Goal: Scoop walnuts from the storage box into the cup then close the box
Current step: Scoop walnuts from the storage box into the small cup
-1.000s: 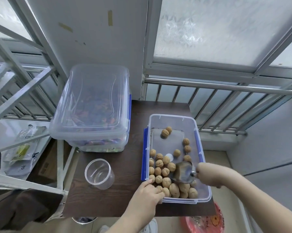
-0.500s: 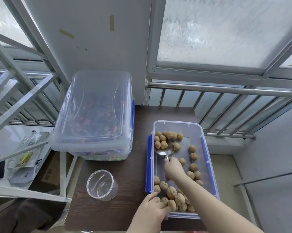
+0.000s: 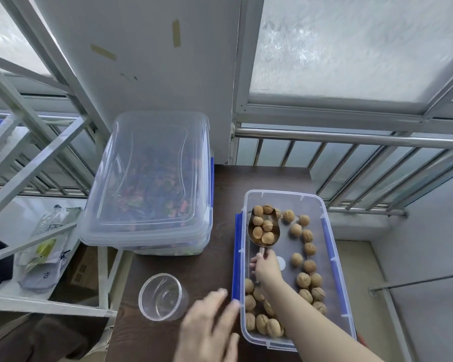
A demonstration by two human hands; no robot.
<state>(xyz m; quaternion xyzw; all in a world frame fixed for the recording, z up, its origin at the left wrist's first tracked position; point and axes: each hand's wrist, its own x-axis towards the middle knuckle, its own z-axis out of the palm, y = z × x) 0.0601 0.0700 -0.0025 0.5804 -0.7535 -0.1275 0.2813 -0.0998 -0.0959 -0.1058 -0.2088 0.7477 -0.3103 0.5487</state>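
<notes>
Nearest the viewer, the person's left hand point(image 3: 209, 327) is blurred, its fingers spread and holding nothing; the fingertips lie against or just beside the near left wall of the clear rectangular plastic storage box with blue side clips point(image 3: 336, 273), and contact cannot be told for certain. To its left, on the dark brown wooden tabletop point(image 3: 220, 184), stands the clear round plastic cup point(image 3: 162, 296), upright and empty. The right forearm crosses the near end of the box, over a cluster of loose tan walnuts point(image 3: 262, 322) on its floor; more lie strung along the right side. The right hand point(image 3: 266, 266) is pinched around the short handle of the polished metal scoop point(image 3: 263, 228), whose bowl points towards the far end and carries about four nuts, with a few more touching its front lip. Beyond, to the left, sits a larger clear lidded tub of multicoloured contents point(image 3: 152, 184), and behind it a steel railing point(image 3: 350, 137) under frosted glass.

The step in hand appears to be the loading of the scoop. The next move would call for lifting it level, carrying it left over the clipped wall, and tipping it above the narrow cup mouth without spilling. No lid for the box is visible.
</notes>
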